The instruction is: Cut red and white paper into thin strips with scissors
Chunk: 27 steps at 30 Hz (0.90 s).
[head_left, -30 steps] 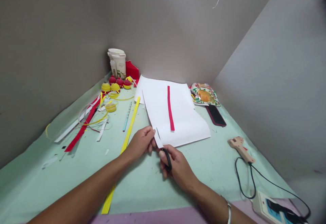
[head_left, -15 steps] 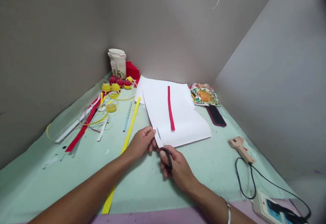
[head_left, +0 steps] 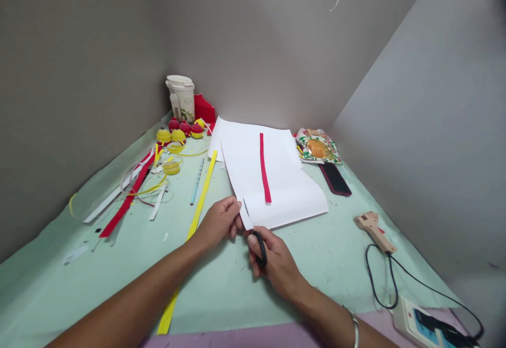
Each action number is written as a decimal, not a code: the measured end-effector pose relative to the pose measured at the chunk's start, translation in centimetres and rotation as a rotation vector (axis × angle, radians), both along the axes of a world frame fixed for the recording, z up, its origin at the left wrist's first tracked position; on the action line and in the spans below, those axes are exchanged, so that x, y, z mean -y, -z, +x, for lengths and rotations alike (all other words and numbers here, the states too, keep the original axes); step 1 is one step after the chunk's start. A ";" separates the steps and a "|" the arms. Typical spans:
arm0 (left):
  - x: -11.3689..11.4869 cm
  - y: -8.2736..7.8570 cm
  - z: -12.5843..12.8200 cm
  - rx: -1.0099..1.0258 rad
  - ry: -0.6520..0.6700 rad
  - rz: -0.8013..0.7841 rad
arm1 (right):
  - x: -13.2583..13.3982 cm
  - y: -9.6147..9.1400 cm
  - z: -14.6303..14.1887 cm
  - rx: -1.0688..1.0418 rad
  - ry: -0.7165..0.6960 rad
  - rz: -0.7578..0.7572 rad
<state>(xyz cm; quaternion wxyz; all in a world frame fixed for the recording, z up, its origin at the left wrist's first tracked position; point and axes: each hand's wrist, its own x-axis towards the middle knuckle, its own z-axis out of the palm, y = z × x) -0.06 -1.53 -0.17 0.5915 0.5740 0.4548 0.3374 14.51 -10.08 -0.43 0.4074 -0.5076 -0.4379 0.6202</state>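
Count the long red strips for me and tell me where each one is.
2: the central red strip lies on the white paper; the left red strip lies among scraps. Others may be hidden there.

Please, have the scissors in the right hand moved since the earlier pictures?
No, not visibly: the scissors in the right hand keep the same place relative to the phone.

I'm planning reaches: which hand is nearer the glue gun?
Right hand: it is left of the glue gun, holding scissors; the left hand, holding white paper, is farther left.
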 end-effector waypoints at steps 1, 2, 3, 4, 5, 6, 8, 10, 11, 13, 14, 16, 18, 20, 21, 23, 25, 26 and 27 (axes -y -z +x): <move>0.0 0.1 0.0 0.002 0.000 -0.003 | 0.0 0.0 0.0 -0.003 0.001 -0.003; 0.0 0.1 0.0 0.002 0.001 -0.005 | 0.0 0.0 0.0 -0.006 0.001 -0.003; -0.1 0.1 0.0 0.000 0.000 -0.005 | 0.0 0.1 0.0 -0.008 0.002 0.000; 0.0 0.0 0.0 -0.003 -0.003 -0.005 | 0.0 0.1 0.0 -0.008 0.002 0.005; 0.0 -0.1 0.0 -0.007 -0.006 -0.005 | 0.0 0.1 0.0 -0.008 0.003 0.009; 0.0 -0.2 0.1 -0.013 -0.010 -0.006 | 0.0 0.1 0.0 -0.008 0.003 0.011; 0.0 -0.3 0.1 -0.024 -0.013 -0.012 | 0.1 0.1 0.0 -0.006 0.002 0.012; 0.0 -0.4 0.1 -0.025 -0.008 -0.017 | 0.1 0.0 0.0 -0.003 0.003 0.011; 0.1 -0.4 0.1 -0.024 -0.006 -0.016 | 0.1 -0.1 0.0 -0.001 0.003 0.012; 0.1 -0.4 0.1 -0.020 -0.006 -0.010 | 0.0 -0.1 0.0 0.002 0.005 0.010; 0.1 -0.3 0.1 -0.018 -0.009 -0.007 | 0.0 -0.1 0.0 0.004 0.006 0.005; 0.1 -0.2 0.1 -0.015 -0.015 -0.005 | 0.0 0.0 -0.1 0.009 0.010 -0.001; 0.1 -0.2 0.1 -0.012 -0.015 -0.007 | -0.1 0.1 -0.1 0.011 0.009 -0.004; 0.1 -0.2 0.1 -0.006 -0.016 -0.006 | -0.1 0.1 -0.1 0.009 0.007 -0.005; 0.1 -0.2 0.1 -0.002 -0.017 -0.004 | -0.1 0.1 -0.1 0.006 0.005 -0.007; 0.1 -0.2 0.1 0.001 -0.014 0.003 | -0.1 0.1 -0.1 0.002 0.005 -0.010; 0.1 -0.3 0.1 -0.001 -0.007 0.008 | 0.0 -0.1 -0.1 0.001 0.005 -0.007; 0.2 -0.4 0.1 -0.004 -0.004 0.007 | 0.0 -0.1 -0.1 0.000 0.004 -0.006; 0.2 -0.4 0.1 -0.005 -0.003 0.006 | 0.0 -0.2 -0.1 0.001 0.004 -0.004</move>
